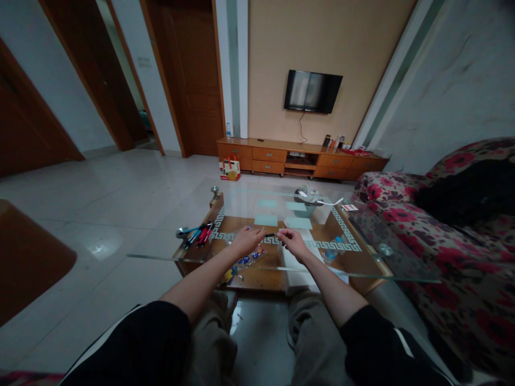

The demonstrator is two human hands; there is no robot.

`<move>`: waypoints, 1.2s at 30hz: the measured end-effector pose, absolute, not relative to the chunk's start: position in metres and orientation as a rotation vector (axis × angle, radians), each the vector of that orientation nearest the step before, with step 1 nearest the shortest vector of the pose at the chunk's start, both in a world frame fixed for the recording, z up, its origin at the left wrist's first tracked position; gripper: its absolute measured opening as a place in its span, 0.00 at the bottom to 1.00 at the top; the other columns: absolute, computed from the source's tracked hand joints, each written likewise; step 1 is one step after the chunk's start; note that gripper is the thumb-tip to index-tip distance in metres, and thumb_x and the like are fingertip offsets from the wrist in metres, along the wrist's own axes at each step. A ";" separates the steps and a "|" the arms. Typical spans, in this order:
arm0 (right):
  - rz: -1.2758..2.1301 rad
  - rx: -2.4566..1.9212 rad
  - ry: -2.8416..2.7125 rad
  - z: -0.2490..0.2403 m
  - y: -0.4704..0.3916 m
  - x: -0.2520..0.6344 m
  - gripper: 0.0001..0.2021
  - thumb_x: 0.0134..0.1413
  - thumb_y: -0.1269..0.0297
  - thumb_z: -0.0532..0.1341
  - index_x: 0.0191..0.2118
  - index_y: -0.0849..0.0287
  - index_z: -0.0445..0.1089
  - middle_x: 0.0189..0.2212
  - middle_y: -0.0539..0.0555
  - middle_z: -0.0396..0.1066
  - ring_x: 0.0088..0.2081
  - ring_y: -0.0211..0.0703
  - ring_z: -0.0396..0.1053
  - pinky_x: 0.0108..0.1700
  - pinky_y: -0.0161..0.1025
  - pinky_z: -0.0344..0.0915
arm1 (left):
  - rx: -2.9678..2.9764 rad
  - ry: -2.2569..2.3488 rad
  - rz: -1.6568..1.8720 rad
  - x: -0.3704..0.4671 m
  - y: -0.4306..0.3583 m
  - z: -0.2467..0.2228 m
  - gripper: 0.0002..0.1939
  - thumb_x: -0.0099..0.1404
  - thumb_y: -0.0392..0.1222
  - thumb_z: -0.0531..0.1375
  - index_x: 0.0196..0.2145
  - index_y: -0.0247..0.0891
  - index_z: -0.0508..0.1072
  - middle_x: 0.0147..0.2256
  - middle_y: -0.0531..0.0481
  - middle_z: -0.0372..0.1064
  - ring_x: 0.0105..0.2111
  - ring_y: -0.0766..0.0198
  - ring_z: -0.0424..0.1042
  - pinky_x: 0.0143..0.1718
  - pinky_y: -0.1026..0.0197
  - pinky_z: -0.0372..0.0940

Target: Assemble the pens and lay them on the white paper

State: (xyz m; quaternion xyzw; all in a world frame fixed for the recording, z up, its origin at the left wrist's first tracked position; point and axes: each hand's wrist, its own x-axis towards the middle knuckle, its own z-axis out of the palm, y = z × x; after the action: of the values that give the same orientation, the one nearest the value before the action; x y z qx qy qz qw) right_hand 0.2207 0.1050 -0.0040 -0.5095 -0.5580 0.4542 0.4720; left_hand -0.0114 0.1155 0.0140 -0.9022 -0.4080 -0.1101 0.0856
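Head view, the only feed I have. I take the glass-topped desk [317, 271] as my landmark. The left hand [247, 240] and the right hand [293, 243] meet over the middle of the desk, toward its near edge, with a small dark stick-like piece [270, 235] between them. I read the left fingers as clamped on one end of the dark piece; the right fingers are drawn together at its other end, but I cannot tell whether they pinch it. I log a loose pile of pens [198, 235], blue, black and pinkish red, at the left end of the desk. A clear packet with blue labels [246, 260] shows below the left hand; I cannot tell whether it lies on the glass or under it. Below the right hand I see a white box [301, 260] under the desk's glass. Right of it, also within the desk's outline, is a clear cup [330, 255]. I note a red-and-white card [350, 207] at the desk's far right corner, a floral sofa [462, 241] along its right side, and a wooden cabinet [269, 155] beyond its far edge.
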 end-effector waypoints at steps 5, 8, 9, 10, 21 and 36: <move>1.109 -1.245 -1.367 -0.005 0.106 0.220 0.16 0.47 0.50 0.67 0.35 0.59 0.74 0.26 0.50 0.72 0.25 0.36 0.64 0.26 0.33 0.58 | -2.705 -1.227 -0.300 -0.011 0.115 0.014 0.11 0.71 0.35 0.53 0.49 0.42 0.69 0.45 0.44 0.76 0.45 0.56 0.74 0.47 0.53 0.58; 1.105 -1.237 -1.368 -0.005 0.107 0.219 0.16 0.48 0.51 0.66 0.35 0.59 0.74 0.27 0.51 0.73 0.25 0.36 0.64 0.26 0.33 0.58 | -2.710 -1.244 -0.292 -0.011 0.115 0.014 0.12 0.71 0.35 0.53 0.50 0.40 0.69 0.45 0.43 0.76 0.45 0.55 0.74 0.48 0.53 0.59; 1.099 -1.237 -1.367 -0.006 0.107 0.219 0.16 0.48 0.51 0.65 0.35 0.59 0.74 0.27 0.51 0.73 0.25 0.36 0.64 0.26 0.33 0.58 | -2.708 -1.254 -0.291 -0.011 0.114 0.014 0.12 0.72 0.36 0.52 0.50 0.40 0.69 0.44 0.43 0.76 0.45 0.55 0.74 0.48 0.53 0.59; 1.089 -1.240 -1.362 -0.007 0.108 0.220 0.15 0.49 0.51 0.65 0.35 0.59 0.74 0.27 0.51 0.73 0.25 0.37 0.64 0.26 0.33 0.59 | -2.704 -1.265 -0.291 -0.012 0.114 0.014 0.11 0.72 0.36 0.52 0.50 0.40 0.69 0.44 0.43 0.76 0.45 0.55 0.74 0.48 0.53 0.60; 0.426 -1.403 -2.022 -0.009 0.107 0.233 0.04 0.58 0.66 0.61 0.35 0.59 0.72 0.34 0.53 0.73 0.37 0.42 0.69 0.41 0.37 0.62 | -2.674 -1.331 -0.304 -0.015 0.114 0.015 0.10 0.73 0.38 0.51 0.47 0.40 0.69 0.45 0.44 0.77 0.46 0.55 0.75 0.48 0.53 0.59; 0.255 -1.551 -2.287 -0.003 0.102 0.211 0.06 0.61 0.66 0.61 0.43 0.55 0.74 0.46 0.56 0.67 0.44 0.45 0.68 0.41 0.37 0.62 | -2.638 -1.341 -0.322 -0.017 0.114 0.013 0.09 0.72 0.36 0.52 0.47 0.40 0.69 0.42 0.44 0.78 0.43 0.54 0.76 0.47 0.52 0.58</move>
State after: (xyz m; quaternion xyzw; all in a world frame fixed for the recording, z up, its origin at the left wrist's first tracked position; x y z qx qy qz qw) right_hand 0.2107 0.1024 -0.0028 -0.5496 -0.8103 0.0905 0.1822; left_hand -0.0172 0.1143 0.0128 -0.8832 -0.4490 -0.1078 0.0822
